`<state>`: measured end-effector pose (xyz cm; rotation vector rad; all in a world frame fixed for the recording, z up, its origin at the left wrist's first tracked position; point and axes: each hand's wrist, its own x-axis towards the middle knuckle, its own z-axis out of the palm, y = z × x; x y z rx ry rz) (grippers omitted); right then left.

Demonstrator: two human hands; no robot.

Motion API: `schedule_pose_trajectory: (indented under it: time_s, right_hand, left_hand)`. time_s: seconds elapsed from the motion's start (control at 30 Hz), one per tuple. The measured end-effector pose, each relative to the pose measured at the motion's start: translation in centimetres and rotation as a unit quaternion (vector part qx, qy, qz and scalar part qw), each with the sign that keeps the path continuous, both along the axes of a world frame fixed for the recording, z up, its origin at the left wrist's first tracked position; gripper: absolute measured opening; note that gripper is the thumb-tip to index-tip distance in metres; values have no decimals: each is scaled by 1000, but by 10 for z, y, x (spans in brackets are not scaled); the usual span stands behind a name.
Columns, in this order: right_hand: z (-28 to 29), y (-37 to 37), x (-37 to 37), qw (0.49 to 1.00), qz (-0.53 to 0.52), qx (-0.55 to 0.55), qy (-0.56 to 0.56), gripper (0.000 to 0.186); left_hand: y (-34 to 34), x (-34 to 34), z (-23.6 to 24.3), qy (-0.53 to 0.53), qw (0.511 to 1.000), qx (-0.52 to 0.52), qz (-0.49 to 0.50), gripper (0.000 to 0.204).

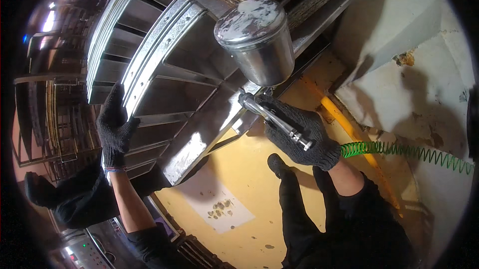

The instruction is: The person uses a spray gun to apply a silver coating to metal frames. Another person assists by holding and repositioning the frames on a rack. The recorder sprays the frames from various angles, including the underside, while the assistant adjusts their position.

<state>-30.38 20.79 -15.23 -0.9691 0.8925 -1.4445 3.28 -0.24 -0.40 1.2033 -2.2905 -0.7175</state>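
Right hand (pixel 303 132) was wrapped round the spray gun (pixel 279 123), left hand (pixel 116 124) gripping the left edge of the slatted metal tray (pixel 156 52), left of the gun. Imo doing it well meant tray steady, metal cup (pixel 264 52) upright, green hose (pixel 352 149) slack off right.

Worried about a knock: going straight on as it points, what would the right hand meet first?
Probably the broad metal beam, up and left; the spray gun in the right hand would likely touch it first, though depth is unclear.
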Motion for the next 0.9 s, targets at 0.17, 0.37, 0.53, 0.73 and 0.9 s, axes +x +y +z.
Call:
schedule_pose_trajectory:
  time_s: [0.17,0.37,0.53,0.73,0.9]
  right_hand:
    - [3,-6,-4,949,-106,-185,232,48]
    - [20,-8,-6,986,-56,-109,117,49]
    - [22,-13,-5,978,-61,-136,148,50]
    - [36,-16,-5,968,-79,-161,174,51]
    - [53,-14,-7,897,-146,-250,334,51]
  left_hand:
    - [2,-5,2,-4,1000,8,-13,95]
    - [0,-1,0,35,999,30,-22,92]
    - [2,-4,-1,18,999,33,-9,98]
    - [3,-7,2,22,999,28,0,99]
    - [6,-7,5,-40,999,-7,9,88]
